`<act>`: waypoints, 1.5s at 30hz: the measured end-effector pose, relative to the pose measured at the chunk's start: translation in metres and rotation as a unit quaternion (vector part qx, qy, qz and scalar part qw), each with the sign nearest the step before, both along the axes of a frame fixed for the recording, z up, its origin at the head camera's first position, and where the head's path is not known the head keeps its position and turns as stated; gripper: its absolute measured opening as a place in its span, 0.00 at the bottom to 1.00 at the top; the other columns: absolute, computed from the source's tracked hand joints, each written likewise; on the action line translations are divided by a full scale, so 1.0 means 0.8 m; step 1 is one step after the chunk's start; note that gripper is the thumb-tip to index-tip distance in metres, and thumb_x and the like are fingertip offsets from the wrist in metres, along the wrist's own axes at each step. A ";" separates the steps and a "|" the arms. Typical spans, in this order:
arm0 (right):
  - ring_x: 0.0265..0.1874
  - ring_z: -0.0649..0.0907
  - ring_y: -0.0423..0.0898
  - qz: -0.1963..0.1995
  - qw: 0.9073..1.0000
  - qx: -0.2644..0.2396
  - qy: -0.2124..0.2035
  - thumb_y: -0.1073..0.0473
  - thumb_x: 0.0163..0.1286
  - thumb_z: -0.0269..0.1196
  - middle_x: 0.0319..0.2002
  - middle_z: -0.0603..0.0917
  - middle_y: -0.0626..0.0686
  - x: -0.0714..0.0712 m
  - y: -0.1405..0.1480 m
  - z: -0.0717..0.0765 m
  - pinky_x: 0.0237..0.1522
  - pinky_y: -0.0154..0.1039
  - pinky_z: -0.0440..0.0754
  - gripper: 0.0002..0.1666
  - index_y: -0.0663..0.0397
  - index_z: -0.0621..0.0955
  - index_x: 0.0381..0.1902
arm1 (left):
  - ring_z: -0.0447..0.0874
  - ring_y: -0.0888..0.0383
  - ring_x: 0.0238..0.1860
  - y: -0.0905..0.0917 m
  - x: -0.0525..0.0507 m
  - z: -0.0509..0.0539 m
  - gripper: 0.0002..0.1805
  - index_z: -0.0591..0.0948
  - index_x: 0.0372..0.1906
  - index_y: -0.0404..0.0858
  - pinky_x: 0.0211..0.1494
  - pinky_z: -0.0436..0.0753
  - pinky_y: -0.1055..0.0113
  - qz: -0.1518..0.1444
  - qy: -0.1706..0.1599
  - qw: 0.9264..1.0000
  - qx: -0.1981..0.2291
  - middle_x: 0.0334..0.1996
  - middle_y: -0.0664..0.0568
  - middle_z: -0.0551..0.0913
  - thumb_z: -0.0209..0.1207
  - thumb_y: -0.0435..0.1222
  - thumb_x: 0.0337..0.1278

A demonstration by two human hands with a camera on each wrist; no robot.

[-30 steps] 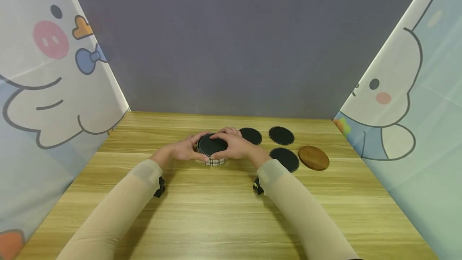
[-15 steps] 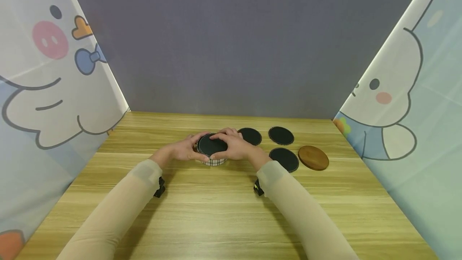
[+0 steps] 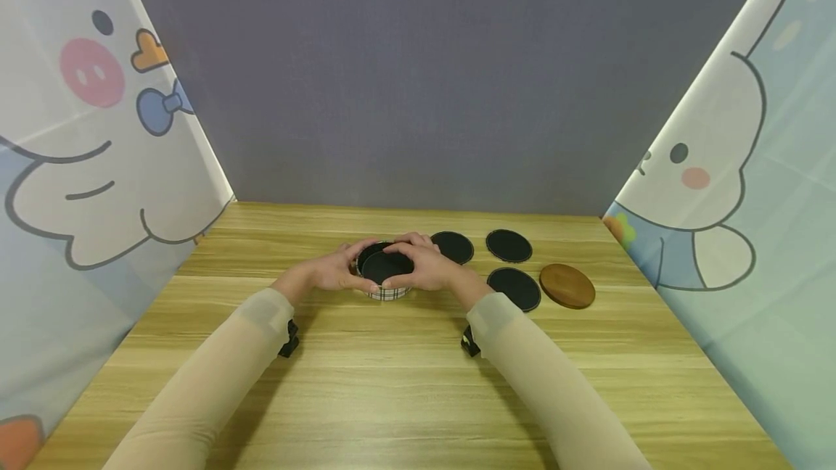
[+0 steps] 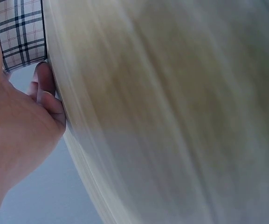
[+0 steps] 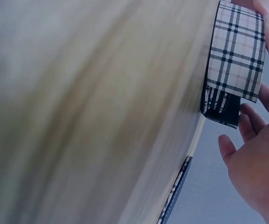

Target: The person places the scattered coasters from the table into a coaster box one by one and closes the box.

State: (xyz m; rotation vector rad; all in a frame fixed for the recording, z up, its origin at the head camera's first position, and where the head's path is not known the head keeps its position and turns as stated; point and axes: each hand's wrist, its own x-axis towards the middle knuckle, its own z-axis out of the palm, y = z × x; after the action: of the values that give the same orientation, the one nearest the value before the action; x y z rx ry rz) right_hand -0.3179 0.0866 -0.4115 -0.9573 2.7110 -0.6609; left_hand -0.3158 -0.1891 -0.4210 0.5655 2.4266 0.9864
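Observation:
A round coaster holder (image 3: 387, 294) with a plaid outer wall and black inside stands on the wooden table, between my two hands. My left hand (image 3: 332, 270) grips its left side, thumb at the front and fingers at the back. From the right, my right hand (image 3: 426, 265) holds the rim the same way. A black round coaster (image 3: 385, 268) lies down inside the holder, below the rim. In the right wrist view, edges of stacked coasters (image 5: 216, 99) show through a gap in the plaid wall. Part of the rim is hidden behind my fingers.
Three black round coasters lie to the right: one (image 3: 455, 246) beside my right hand, one (image 3: 509, 245) farther back, one (image 3: 514, 289) nearer. A brown wooden disc (image 3: 567, 286) lies right of them. A grey panel (image 3: 418, 93) stands behind the table (image 3: 392, 390).
The black coaster, earlier level with the holder's top, has sunk inside, so the inner wall now shows. My hands have hardly moved.

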 end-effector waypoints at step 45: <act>0.68 0.73 0.72 -0.083 0.992 0.058 0.073 0.55 0.82 0.67 0.70 0.82 0.63 0.039 0.293 -0.005 0.63 0.76 0.65 0.23 0.41 0.86 0.71 | 0.62 0.24 0.79 0.002 0.001 -0.002 0.64 0.47 0.92 0.58 0.79 0.61 0.23 0.007 0.017 1.000 -0.005 0.83 0.27 0.49 0.76 0.60 0.62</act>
State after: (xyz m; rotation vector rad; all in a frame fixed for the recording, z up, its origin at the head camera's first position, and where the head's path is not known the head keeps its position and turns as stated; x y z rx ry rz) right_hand -0.2870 0.3213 -0.4155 -0.7886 2.9452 -0.4692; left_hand -0.3148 -0.1876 -0.4223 0.5671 2.4680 0.9778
